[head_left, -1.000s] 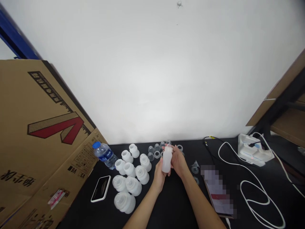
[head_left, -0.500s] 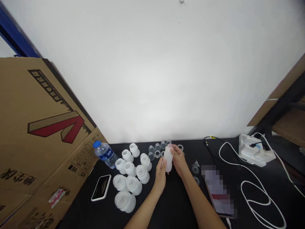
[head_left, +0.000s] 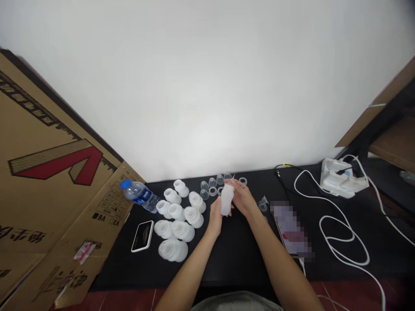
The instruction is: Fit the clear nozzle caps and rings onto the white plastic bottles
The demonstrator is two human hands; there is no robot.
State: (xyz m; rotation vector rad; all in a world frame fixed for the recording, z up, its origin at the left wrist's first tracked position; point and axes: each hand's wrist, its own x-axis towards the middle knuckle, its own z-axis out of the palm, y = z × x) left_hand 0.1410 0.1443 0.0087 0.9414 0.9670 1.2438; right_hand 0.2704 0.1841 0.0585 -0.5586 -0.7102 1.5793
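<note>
My left hand (head_left: 215, 216) is wrapped round the body of a frosted white baby bottle (head_left: 227, 201), which it holds tilted above the table. At the bottle's mouth, the fingers of my right hand (head_left: 241, 194) pinch a clear teat (head_left: 232, 178); whether it is seated cannot be made out. Left of my hands stand several baby bottles with teats, one of them nearest me (head_left: 173, 249). Behind these are several open white bottles (head_left: 173, 195). Clear dome caps (head_left: 212, 182) and rings (head_left: 212, 191) lie just beyond my hands.
A water bottle (head_left: 141, 195) leans by a large cardboard box (head_left: 48, 194) at the left, near a white-framed device (head_left: 142, 236). To the right are loose clear teats (head_left: 263, 204), a blurred phone (head_left: 292, 229), white cables (head_left: 345, 239) and a power strip (head_left: 343, 177). A wall rises behind.
The view has shifted, now showing the table's front edge and red floor. Both hands still hold the baby bottle, and the clear teat at its top now sticks out past my right fingers.
</note>
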